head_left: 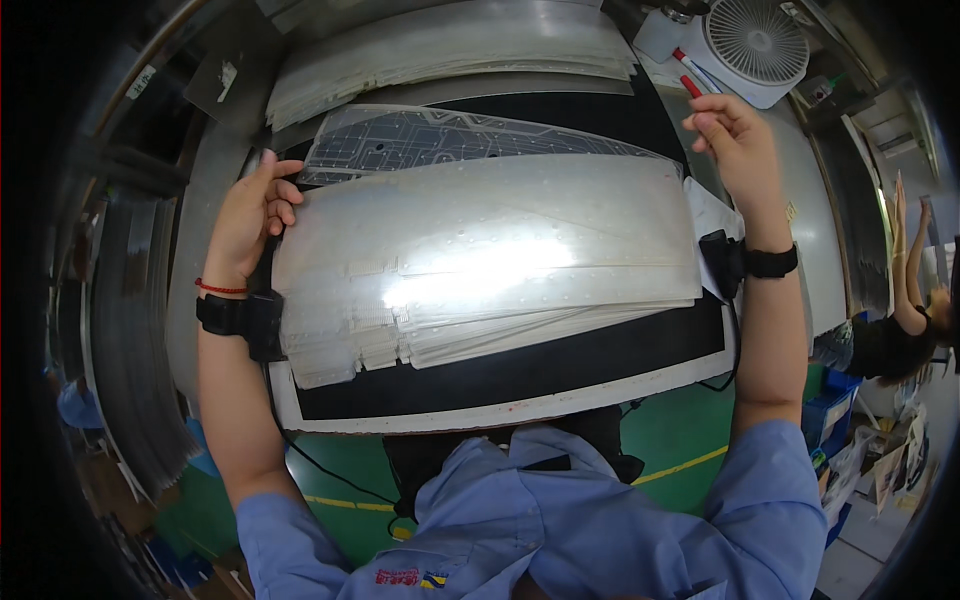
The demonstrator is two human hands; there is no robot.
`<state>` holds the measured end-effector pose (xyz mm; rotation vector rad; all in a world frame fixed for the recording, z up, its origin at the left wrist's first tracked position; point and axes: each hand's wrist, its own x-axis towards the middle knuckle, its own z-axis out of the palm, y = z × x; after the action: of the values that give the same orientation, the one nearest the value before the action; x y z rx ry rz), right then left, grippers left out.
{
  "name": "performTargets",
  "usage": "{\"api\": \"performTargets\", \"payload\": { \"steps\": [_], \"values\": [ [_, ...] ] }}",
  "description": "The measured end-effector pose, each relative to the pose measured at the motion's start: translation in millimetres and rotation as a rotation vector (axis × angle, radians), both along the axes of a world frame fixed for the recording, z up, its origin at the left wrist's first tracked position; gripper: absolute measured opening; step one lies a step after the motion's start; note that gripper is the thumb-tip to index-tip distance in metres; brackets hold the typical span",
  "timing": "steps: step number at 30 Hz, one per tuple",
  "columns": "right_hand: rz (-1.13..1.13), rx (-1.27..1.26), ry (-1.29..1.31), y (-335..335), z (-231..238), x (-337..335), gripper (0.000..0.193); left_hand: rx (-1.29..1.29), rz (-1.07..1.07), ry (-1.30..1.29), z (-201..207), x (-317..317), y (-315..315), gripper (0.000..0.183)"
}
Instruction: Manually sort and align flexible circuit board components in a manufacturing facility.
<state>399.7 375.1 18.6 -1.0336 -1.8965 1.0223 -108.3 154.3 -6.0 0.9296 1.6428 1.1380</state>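
My left hand (258, 208) is at the left ends of the sheets. Its fingers are apart and loosely bent, and one fingertip reaches the edge of a clear sheet (400, 135) printed with dark circuit-like lines. In front of that sheet, partly covering it, lies a stack of thin silvery translucent sheets (480, 240) with uneven near edges. My right hand (738, 150) is raised past the stack's far right corner. Its fingers curl loosely with gaps between them, and nothing shows in them. A red-ended pen (690, 87) appears right beside its fingertips.
A black mat (560, 355) lies under the stack on a white-edged table. Behind it is another pile of silvery sheets (450, 50). A white fan (757, 40) stands at the far right. Sheet stacks (135, 330) fill the left side. Another person (900, 325) is at the right.
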Motion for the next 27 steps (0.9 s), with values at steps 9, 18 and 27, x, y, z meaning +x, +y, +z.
{"api": "performTargets", "payload": {
  "steps": [9, 18, 27],
  "values": [
    [0.233, 0.091, -0.449, -16.0, -1.9, -16.6, 0.023, 0.150, 0.162, -0.042, -3.2, -1.1, -1.2, 0.040],
    [0.225, 0.087, -0.420, -20.6, -4.9, -21.8, 0.021, 0.209, 0.143, -0.059, -5.9, -3.4, -0.4, 0.042],
    [0.207, 0.314, -0.209, -32.6, 8.6, -29.7, 0.011, 0.217, 0.149, -0.067, -2.2, 0.9, -1.0, 0.041]
  ]
}}
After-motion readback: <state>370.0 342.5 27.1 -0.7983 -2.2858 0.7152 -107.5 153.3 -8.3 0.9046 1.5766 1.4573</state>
